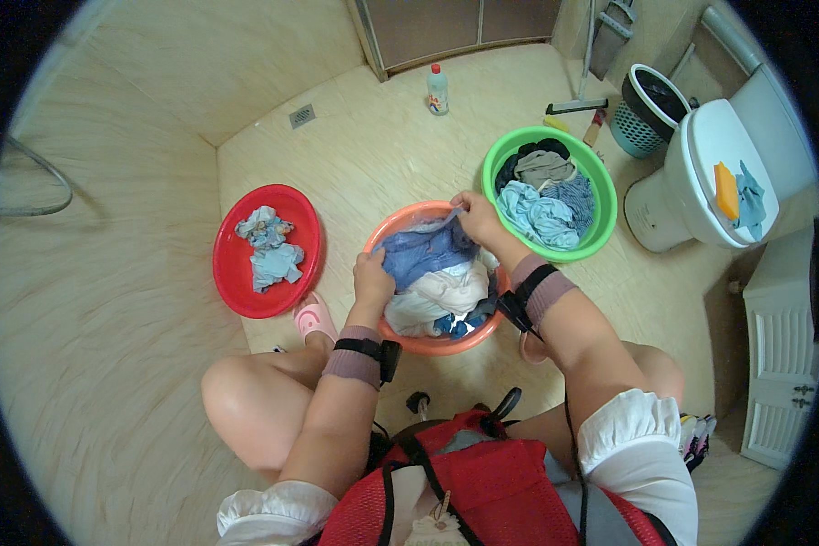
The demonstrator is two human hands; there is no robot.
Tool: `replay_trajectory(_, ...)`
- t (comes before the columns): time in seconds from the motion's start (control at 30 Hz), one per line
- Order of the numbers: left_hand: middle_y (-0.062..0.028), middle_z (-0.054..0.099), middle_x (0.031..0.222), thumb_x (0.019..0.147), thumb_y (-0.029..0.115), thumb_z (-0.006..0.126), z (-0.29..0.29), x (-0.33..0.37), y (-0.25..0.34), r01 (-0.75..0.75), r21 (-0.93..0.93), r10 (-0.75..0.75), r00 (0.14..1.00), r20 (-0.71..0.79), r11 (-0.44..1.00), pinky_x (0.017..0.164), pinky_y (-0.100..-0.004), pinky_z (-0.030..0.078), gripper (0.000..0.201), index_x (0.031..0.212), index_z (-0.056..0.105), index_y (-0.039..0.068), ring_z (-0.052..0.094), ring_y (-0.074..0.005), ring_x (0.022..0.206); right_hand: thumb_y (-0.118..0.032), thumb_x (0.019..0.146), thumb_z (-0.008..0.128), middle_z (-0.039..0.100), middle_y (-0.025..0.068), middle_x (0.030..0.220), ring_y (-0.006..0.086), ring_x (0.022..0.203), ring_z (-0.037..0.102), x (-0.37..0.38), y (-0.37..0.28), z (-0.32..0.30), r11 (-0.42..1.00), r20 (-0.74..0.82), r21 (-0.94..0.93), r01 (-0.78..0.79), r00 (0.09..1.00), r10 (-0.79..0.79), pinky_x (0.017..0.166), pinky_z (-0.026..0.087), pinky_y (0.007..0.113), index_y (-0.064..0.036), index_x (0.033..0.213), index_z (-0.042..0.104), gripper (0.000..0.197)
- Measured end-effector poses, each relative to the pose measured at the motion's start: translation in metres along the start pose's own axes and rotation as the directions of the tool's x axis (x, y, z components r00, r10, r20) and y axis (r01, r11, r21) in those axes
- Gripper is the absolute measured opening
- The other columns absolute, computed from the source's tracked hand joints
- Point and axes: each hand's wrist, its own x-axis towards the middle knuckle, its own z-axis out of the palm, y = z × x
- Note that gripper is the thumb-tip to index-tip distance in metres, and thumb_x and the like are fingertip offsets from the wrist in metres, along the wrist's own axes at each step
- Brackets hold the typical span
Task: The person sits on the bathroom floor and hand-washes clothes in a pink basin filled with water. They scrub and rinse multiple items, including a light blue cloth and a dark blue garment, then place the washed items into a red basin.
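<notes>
A blue garment [428, 255] is stretched between my two hands over an orange basin [446, 346]; its exact kind does not show. My left hand [373, 280] grips its left edge at the basin's left rim. At the far right rim, my right hand [478, 220] pinches the opposite edge. Under and nearer than it lie white clothes [450, 287] and some darker blue cloth [455, 325]. Right of the basin stands a green basin [607, 196] with light blue, grey and black clothes. A red basin [232, 282] on the left holds small light blue clothes [275, 264].
A bottle with a red cap [438, 91] stands on the far floor near a drain [302, 116]. To the right are a squeegee [577, 106], a waste bin [635, 129] and a toilet [714, 173] with orange and blue cloths on its lid. A white louvred cabinet [783, 355] stands nearer.
</notes>
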Motion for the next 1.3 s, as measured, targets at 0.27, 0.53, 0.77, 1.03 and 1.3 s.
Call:
replay_trajectory(0.27,-0.0221,0.039,0.145,0.081,0.007,0.061,0.053,0.017,-0.006,0.117,0.035,-0.121,0.976,0.183,0.993,0.109,-0.0459,0.039,0.069,0.148,0.042,0.010,0.046,-0.0431,0.129,-0.011,0.083,0.064,0.053,0.0138,0.139,0.0362,0.127,0.050,-0.009,0.024,0.051,0.819,0.513,-0.517,0.249,0.856,0.064,0.107,0.040,0.048,-0.0175,0.134,0.058,0.052)
replay_trajectory(0.53,-0.0221,0.025,0.155,0.084,0.010,0.060,0.079,0.026,-0.014,0.293,0.033,-0.283,0.880,0.381,0.956,0.115,-0.0470,0.034,0.074,0.153,0.034,0.012,0.037,-0.0485,0.136,-0.016,0.096,0.046,0.039,0.0093,0.155,0.0325,0.140,0.040,-0.008,0.034,0.080,0.630,0.616,-0.695,0.345,0.739,0.275,0.109,0.033,0.061,-0.0267,0.147,0.047,0.051)
replay_trajectory(0.77,-0.0272,0.035,0.150,0.087,0.010,0.058,0.108,0.038,-0.033,0.276,0.116,-0.299,0.843,0.448,0.954,0.113,-0.0459,0.037,0.048,0.134,0.055,0.003,0.041,-0.0462,0.135,-0.017,0.085,0.060,0.058,0.0190,0.135,0.0380,0.118,0.059,0.009,0.062,0.088,0.670,0.725,-0.620,0.408,0.624,0.291,0.104,0.044,0.049,-0.0169,0.147,0.043,0.064)
replay_trajectory(1.03,-0.0246,0.064,0.123,0.085,0.002,0.054,0.055,0.025,-0.036,0.261,-0.242,-0.218,0.957,0.190,0.935,0.101,-0.0424,0.047,0.039,0.122,0.066,0.000,0.062,-0.0370,0.115,0.001,0.075,0.057,0.070,0.0197,0.095,0.0389,0.092,0.067,0.010,0.071,0.045,0.951,0.346,-0.276,0.137,0.938,-0.035,0.084,0.052,0.045,-0.0086,0.093,0.072,0.025)
replay_trajectory(1.3,-0.0237,0.066,0.119,0.079,-0.004,0.050,-0.083,-0.015,0.022,0.000,-0.382,-0.085,0.975,-0.206,0.924,0.099,-0.0409,0.048,0.044,0.119,0.068,0.002,0.063,-0.0368,0.114,-0.005,0.076,0.059,0.068,0.0114,0.090,0.0345,0.082,0.065,-0.021,-0.030,-0.048,0.718,-0.014,-0.530,0.452,0.842,-0.540,0.069,0.051,0.045,-0.0071,0.071,0.062,0.006)
